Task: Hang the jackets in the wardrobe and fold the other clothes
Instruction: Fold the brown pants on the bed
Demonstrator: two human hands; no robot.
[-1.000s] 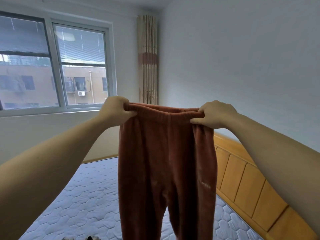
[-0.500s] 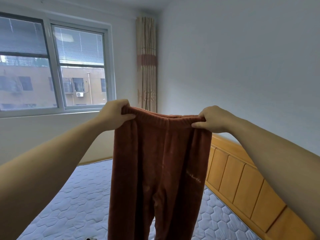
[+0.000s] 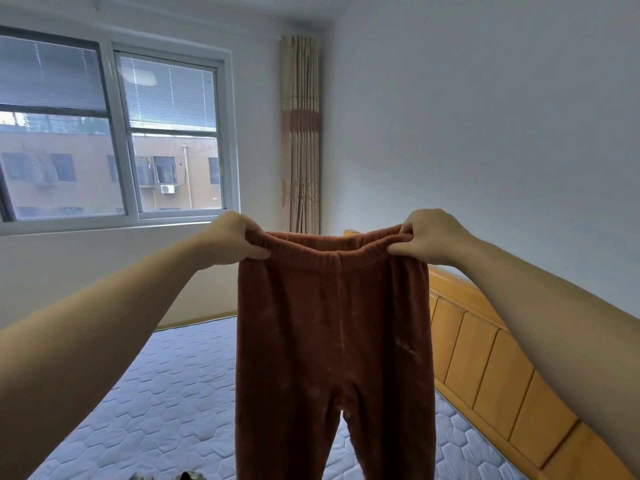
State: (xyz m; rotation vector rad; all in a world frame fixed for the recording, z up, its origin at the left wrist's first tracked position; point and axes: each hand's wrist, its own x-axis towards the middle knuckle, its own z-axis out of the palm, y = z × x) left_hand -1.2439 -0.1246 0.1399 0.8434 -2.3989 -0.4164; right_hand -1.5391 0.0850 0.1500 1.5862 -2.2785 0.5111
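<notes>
The brown pants hang in the middle of the frame, above the bed. The left hand and right hand each pinch a waistband corner. They look soft, floppy and light (probably fuzzy), so the stretchy waistband seems the best place to hold.

The trousers are cut off by the bottom edge, so the hems go unseen. The fingertips of the left hand and right hand are hidden behind the waistband. A pale mark is too blurred to be read. A dark object is clipped at the bottom edge and cannot be identified.
</notes>
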